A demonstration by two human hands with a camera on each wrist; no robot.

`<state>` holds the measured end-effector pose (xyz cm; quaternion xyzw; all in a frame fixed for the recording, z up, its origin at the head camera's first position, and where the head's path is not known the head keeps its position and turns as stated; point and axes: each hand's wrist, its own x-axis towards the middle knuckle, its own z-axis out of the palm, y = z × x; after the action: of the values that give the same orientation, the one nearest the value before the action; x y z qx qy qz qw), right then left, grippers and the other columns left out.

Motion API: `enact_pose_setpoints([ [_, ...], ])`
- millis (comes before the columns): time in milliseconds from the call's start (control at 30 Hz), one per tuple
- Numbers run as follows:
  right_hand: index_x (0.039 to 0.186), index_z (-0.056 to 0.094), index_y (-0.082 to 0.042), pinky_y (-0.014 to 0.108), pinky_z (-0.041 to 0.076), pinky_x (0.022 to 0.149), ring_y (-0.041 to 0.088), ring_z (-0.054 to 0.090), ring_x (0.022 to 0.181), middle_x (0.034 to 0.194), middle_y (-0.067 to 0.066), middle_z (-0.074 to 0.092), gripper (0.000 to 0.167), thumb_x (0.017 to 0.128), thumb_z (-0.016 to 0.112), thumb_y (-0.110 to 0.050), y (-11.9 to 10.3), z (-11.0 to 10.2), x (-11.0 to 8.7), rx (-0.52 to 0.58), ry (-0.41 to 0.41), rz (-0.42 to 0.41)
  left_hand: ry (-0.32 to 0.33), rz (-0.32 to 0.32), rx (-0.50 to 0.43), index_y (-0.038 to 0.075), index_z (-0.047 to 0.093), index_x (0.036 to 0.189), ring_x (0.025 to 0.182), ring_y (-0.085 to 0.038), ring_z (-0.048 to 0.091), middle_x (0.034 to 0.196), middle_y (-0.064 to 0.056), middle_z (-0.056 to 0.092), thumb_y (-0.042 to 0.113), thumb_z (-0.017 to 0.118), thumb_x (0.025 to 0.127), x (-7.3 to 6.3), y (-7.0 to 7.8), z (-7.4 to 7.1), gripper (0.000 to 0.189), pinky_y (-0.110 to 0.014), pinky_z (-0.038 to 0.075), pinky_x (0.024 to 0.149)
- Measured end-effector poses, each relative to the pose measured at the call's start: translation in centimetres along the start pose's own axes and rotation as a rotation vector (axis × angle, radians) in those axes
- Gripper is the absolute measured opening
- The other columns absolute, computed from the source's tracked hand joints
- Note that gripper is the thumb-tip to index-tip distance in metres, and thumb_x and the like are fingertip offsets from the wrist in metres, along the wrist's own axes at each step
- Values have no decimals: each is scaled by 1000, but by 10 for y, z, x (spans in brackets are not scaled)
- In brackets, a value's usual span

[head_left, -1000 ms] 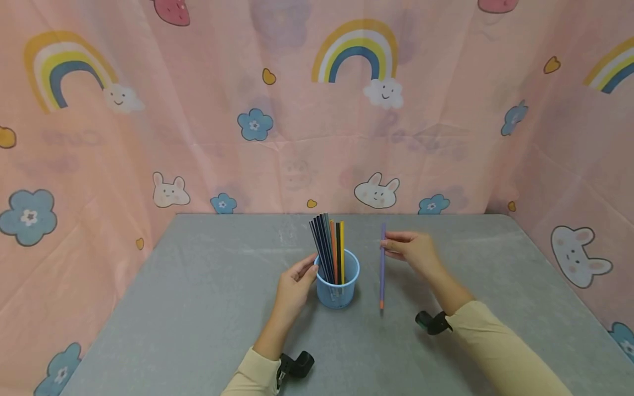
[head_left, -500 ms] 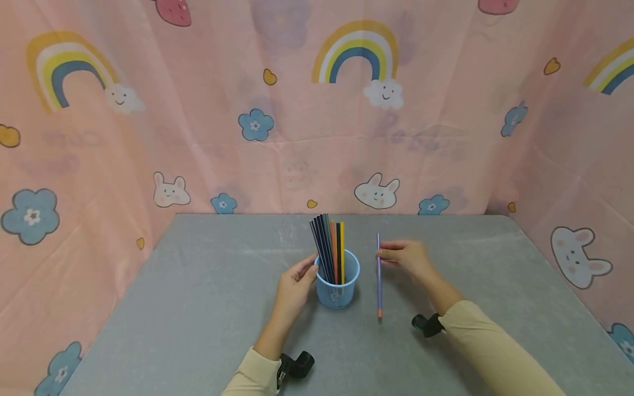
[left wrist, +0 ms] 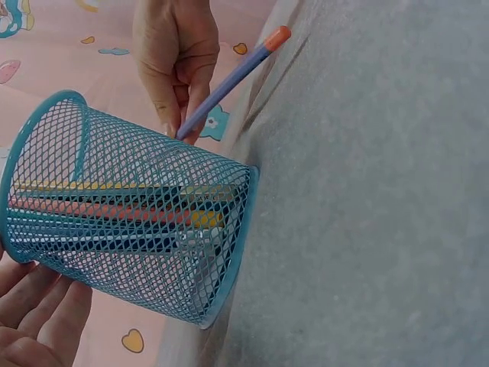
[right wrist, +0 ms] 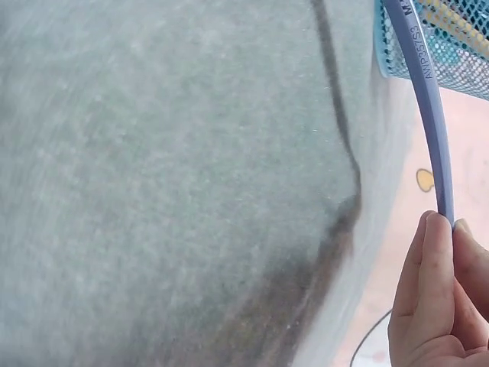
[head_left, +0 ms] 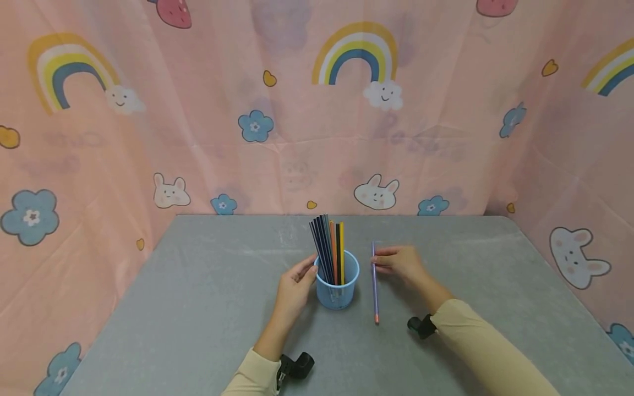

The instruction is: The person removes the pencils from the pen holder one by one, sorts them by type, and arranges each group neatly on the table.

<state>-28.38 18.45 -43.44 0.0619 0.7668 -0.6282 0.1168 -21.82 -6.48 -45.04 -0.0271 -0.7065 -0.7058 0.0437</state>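
Note:
A light blue mesh pencil cup (head_left: 337, 296) stands upright on the grey table, with several dark, orange and yellow pencils (head_left: 327, 250) leaning in it. My left hand (head_left: 292, 289) holds the cup at its upper left side; in the left wrist view its fingers (left wrist: 65, 321) lie against the mesh near the rim. To the right of the cup, my right hand (head_left: 401, 262) pinches a purple pencil (head_left: 375, 291) between thumb and fingers near its far end. The pencil's orange end (left wrist: 276, 38) points toward me. Lettering shows along the pencil's side (right wrist: 429, 99) in the right wrist view.
The grey table (head_left: 213, 308) reaches back to a pink curtain (head_left: 198, 110) printed with rainbows, rabbits and flowers. More curtain hangs along the right side. A black wrist camera (head_left: 297, 366) sits on the left wrist, and another black camera (head_left: 422, 326) on the right.
My right hand has moved left and nearer to me with the purple pencil, closer to the cup. My left hand and the cup have stayed in place.

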Motion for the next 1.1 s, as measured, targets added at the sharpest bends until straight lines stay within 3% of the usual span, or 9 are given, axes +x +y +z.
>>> enact_pose_setpoints([
  [733,118,63,15,24,63,66,7,69,70,83,5,73,31,91,68,1,9,12,13,-71,27,88,-3,0,5,-7,56,134,125,-35,60,134,-25,61,7,55,101,-2,0,-1,36,-25,55,99],
  [1100,116,65,15,22,62,65,5,67,67,91,12,74,29,91,68,1,9,18,15,-130,44,91,13,11,2,-9,57,132,123,-36,61,131,-27,62,5,56,100,1,1,0,35,-23,55,96],
])
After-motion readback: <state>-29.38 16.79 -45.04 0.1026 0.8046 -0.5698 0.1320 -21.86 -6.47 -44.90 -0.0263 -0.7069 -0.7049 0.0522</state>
